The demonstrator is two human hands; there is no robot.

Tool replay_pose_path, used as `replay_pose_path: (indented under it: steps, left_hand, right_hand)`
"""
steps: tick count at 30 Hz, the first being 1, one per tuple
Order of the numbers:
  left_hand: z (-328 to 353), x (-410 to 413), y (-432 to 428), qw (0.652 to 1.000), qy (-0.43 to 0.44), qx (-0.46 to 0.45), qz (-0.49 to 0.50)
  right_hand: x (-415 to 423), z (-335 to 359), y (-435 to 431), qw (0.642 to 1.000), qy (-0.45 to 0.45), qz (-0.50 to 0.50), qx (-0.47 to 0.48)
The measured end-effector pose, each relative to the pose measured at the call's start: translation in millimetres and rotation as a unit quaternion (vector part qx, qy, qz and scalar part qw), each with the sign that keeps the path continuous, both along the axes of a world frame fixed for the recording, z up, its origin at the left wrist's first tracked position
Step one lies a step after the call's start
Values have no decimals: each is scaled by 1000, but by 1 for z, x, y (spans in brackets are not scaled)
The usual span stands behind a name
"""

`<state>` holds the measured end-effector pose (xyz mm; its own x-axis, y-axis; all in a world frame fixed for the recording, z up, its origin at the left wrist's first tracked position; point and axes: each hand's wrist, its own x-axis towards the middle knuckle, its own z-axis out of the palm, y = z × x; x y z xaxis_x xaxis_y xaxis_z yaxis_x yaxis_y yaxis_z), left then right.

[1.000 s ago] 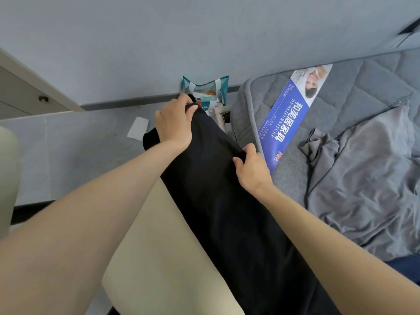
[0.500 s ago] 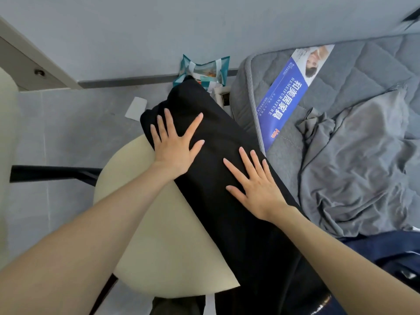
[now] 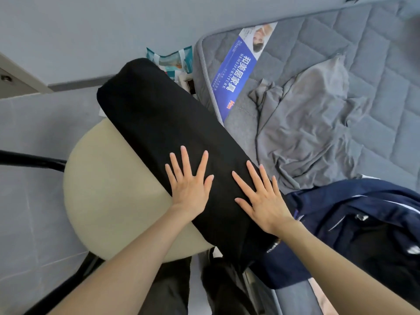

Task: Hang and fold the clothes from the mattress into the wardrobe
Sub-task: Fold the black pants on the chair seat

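Observation:
A long black garment (image 3: 159, 114) lies folded into a strip across a cream round stool seat (image 3: 109, 189), running from upper left to lower right. My left hand (image 3: 189, 185) presses flat on it with spread fingers, at the garment's left edge. Beside it, my right hand (image 3: 261, 196) presses flat on the garment's right side. On the grey quilted mattress (image 3: 375, 76) at the right lie a crumpled grey shirt (image 3: 306, 133) and a navy jacket (image 3: 363, 223).
A blue furniture label (image 3: 236, 73) runs along the mattress corner. A teal snack packet (image 3: 170, 60) lies on the floor by the wall. The stool's black legs (image 3: 31, 159) stick out left. A pale cabinet edge (image 3: 13, 73) shows at upper left.
Both hands let go of the garment's far end, flattened, and slid down along the black strip toward me. The view tilted down, showing more stool and the navy jacket.

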<state>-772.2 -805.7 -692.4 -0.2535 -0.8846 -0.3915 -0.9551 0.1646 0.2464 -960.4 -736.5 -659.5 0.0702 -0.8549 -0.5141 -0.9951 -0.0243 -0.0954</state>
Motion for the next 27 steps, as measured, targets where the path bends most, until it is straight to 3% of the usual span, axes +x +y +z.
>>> replay_pose_path:
  steps: [6, 8, 11, 13, 16, 22, 27]
  left_hand:
    - [-5, -7, 10, 999, -5, -33, 35]
    - [-2, -11, 20, 996, 18, -30, 76]
    - [5, -10, 31, 977, 74, -10, 198]
    - [11, -6, 31, 941, 152, 2, 303]
    - [21, 5, 20, 851, 266, 27, 452]
    - [6, 30, -15, 719, 364, 63, 590]
    - [1, 33, -36, 665, 363, 132, 639]
  right_hand:
    - [-40, -8, 54, 1000, -9, -15, 17]
    - [-48, -2, 55, 998, -50, -19, 35]
    - [-46, 17, 36, 986, -127, -94, -55]
    - [-37, 27, 16, 973, -151, -137, -113]
    - [-12, 31, -25, 961, -209, -159, -91]
    - [38, 11, -126, 935, -258, -242, -15]
    - [52, -11, -167, 925, -235, -295, 40]
